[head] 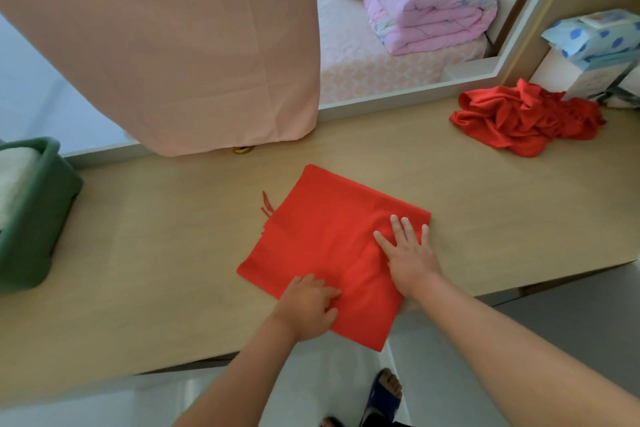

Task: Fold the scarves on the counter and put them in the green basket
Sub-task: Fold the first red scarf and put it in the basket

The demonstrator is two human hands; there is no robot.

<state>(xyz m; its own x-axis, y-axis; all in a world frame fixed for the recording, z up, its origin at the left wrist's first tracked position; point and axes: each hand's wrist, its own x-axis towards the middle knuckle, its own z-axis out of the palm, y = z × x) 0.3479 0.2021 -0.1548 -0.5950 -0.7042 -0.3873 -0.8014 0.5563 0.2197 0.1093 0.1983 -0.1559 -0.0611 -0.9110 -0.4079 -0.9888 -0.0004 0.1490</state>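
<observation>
At the left edge of the frame a green basket [38, 218] is set on the desk [173, 236], with white cloth [14, 180] seen inside it. In the middle a folded red scarf [329, 236] is laid flat on the desk, well apart from the basket. Its near part is touched by the left hand [306, 305], fingers bent against the cloth; whether any cloth is pinched cannot be told. Its right part is pressed by the right hand [410, 253], fingers straight and spread wide. At the upper right a crumpled red scarf [526, 118] is seen on the desk.

Counter [156, 236]: folded scarf [322, 236], crumpled scarf [523, 118], basket [34, 218]
</observation>
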